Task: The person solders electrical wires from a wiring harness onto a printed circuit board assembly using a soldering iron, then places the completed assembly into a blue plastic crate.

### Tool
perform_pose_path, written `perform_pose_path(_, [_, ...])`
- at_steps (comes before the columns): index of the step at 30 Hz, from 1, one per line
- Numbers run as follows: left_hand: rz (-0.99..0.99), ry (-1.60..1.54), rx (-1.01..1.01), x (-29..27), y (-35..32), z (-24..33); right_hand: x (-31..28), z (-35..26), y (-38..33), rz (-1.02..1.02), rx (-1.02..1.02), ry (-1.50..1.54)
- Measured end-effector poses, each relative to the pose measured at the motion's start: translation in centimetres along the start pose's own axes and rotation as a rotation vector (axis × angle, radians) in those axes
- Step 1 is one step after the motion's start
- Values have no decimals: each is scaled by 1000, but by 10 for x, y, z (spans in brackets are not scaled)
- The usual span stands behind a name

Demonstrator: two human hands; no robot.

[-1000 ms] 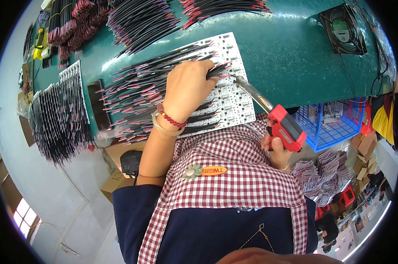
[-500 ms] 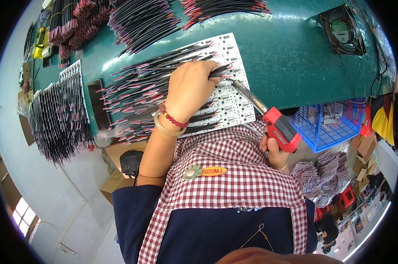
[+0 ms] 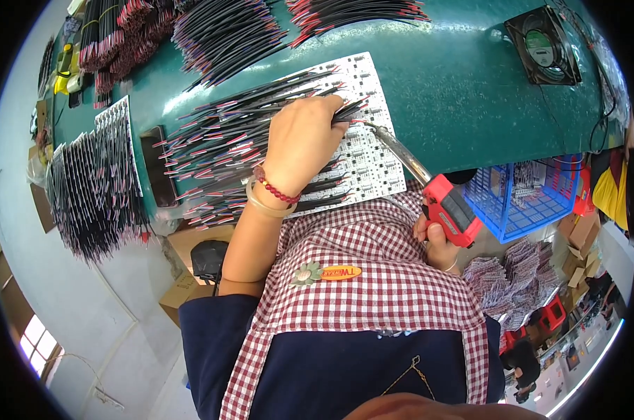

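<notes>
A white circuit board panel [image 3: 378, 166] lies at the table's near edge, with rows of black wires [image 3: 215, 148] with red and white ends spread leftward across it. Over the panel, my left hand [image 3: 301, 136] is closed on a wire [image 3: 353, 110] whose end sticks out past the fingertips. My right hand [image 3: 441, 248] grips a red and black soldering gun [image 3: 450, 210] by its handle, at the panel's near right. Its metal barrel slants up and left, and the thin bent tip is close to the wire end by my left fingertips. Whether the tip touches is too small to tell.
Bundles of black and red wires [image 3: 229, 38] lie along the far side of the green table [image 3: 464, 91]. Left of the panel are a dark phone [image 3: 159, 166] and another wired board [image 3: 96, 182]. A fan [image 3: 543, 45] stands far right, above a blue basket [image 3: 520, 199].
The soldering gun and my right hand have shifted very slightly, with the handle a little lower and to the right. My left hand stays in place on the wire.
</notes>
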State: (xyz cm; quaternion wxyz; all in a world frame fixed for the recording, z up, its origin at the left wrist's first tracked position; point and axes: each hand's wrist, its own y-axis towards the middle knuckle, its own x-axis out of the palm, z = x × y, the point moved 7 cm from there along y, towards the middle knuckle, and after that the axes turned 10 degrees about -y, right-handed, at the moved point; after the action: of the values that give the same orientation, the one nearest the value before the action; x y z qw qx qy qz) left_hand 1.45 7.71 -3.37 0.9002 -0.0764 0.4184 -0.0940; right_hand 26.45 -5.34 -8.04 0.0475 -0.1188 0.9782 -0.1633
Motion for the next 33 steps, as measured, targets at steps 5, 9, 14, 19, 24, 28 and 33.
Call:
perform_pose_path(5, [-7, -23, 89, -3, -4, 1, -1, -1, -1, 19, 1, -8])
perform_pose_path(9, [391, -176, 154, -45, -12, 0, -4, -6, -2, 72, -9, 34])
perform_pose_path(14, [585, -272, 213, -98, -61, 56, -11, -10, 1, 130, -19, 77])
perform_pose_path(19, [137, -196, 71, -27, -39, 28, -15, -5, -2, 61, -32, 64])
perform_pose_path(24, [62, -218, -134, 8, -29, -13, -11, 2, -5, 31, 25, 84])
perform_pose_path(28, [42, -196, -155, 10, -26, -11, -10, 6, -5, 20, 34, 93])
perform_pose_path(33, [78, -173, -149, 10, -27, -10, -9, 10, -3, -16, -23, 41])
